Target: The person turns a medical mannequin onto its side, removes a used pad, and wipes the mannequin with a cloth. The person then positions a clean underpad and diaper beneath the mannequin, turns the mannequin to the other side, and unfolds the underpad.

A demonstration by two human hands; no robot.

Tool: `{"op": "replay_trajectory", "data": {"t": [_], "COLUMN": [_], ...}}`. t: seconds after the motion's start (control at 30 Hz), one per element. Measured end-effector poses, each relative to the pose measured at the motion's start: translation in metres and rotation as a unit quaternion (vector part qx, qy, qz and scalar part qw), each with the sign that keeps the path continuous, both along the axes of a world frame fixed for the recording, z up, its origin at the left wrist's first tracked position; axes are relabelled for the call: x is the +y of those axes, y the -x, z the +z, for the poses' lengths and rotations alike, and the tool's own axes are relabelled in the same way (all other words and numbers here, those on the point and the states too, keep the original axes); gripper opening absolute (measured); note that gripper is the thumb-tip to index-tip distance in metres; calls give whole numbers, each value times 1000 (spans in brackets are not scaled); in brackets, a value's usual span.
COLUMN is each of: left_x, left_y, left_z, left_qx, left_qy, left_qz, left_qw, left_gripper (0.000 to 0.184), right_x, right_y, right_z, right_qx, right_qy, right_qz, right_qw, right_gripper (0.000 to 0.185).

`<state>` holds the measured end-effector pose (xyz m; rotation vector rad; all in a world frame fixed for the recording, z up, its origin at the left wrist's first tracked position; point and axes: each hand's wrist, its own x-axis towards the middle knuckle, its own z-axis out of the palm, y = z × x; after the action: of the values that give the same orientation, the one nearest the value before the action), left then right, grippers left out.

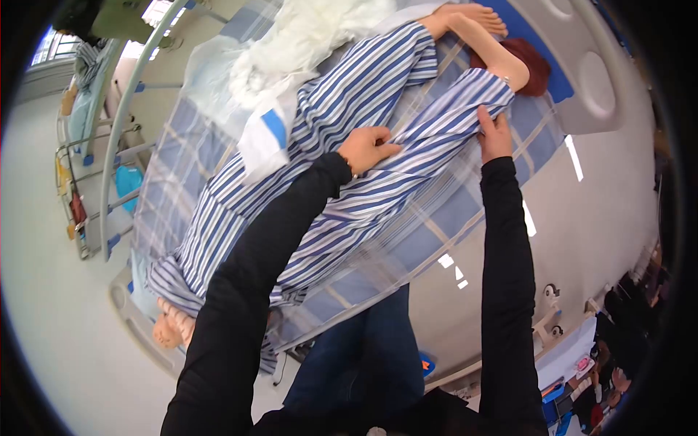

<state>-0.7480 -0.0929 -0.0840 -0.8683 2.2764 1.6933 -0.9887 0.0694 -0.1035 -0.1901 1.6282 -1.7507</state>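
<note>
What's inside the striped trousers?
A bare foot and part of another leg stick out of the striped trousers; whatever is higher up is covered and can't be seen.

The left hand (pixel 366 150) and right hand (pixel 495 136) are bare, each emerging from a long, close-fitting sleeve in plain black. The left sleeve (pixel 251 269) creases softly along its length and bunches a little at the cuff, where a small, light-coloured detail shows at the wrist (pixel 355 176), too small to make out. The right sleeve (pixel 509 291) is equally dark and matte. The torso wears a black top (pixel 422 418), and the legs are in dark blue trousers (pixel 363 356) resembling denim.
</note>
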Motion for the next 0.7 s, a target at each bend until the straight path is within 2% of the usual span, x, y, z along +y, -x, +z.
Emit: {"op": "replay_trajectory", "data": {"t": [0.07,0.13,0.2,0.27,0.33,0.37,0.4,0.47,0.53,0.6,0.63,0.7], "left_x": [-2,-6,-23,-22,-25,-26,-23,-16,-15,1,13,28], "left_y": [-8,-1,-2,-9,-14,-15,-19,-29,-54,-83,-85,-79], "left_z": [-14,-15,10,-4,-27,-31,-50,-52,-41,-62,-64,-59], "left_qx": [80,123,114,182,131,51,93,47,-56,-137,-165,-176], "left_qy": [72,182,173,148,104,192,177,173,-44,-131,-158,-190], "left_qz": [-70,77,156,269,321,263,247,211,89,-47,-78,-117], "left_qw": [992,973,966,934,932,944,948,961,993,981,970,959], "left_gripper": [22,19,19,19,20,22,25,31,57,85,94,110], "right_x": [9,33,65,86,99,95,88,68,36,4,-7,-21], "right_y": [-6,-10,-20,-44,-57,-56,-51,-33,-11,-12,-14,-26], "right_z": [-16,-51,-78,-61,-57,-59,-61,-58,-55,-65,-71,-65], "right_qx": [71,199,222,82,-75,-77,-77,-95,-138,30,75,70], "right_qy": [-63,-104,-185,-234,-174,-182,-186,-196,-210,-306,-358,-355], "right_qz": [23,73,-3,-56,-62,-85,-107,-118,-101,-79,-78,-148], "right_qw": [995,972,958,967,980,977,974,969,963,948,927,920], "right_gripper": [51,53,54,53,52,54,56,62,71,91,107,106]}}
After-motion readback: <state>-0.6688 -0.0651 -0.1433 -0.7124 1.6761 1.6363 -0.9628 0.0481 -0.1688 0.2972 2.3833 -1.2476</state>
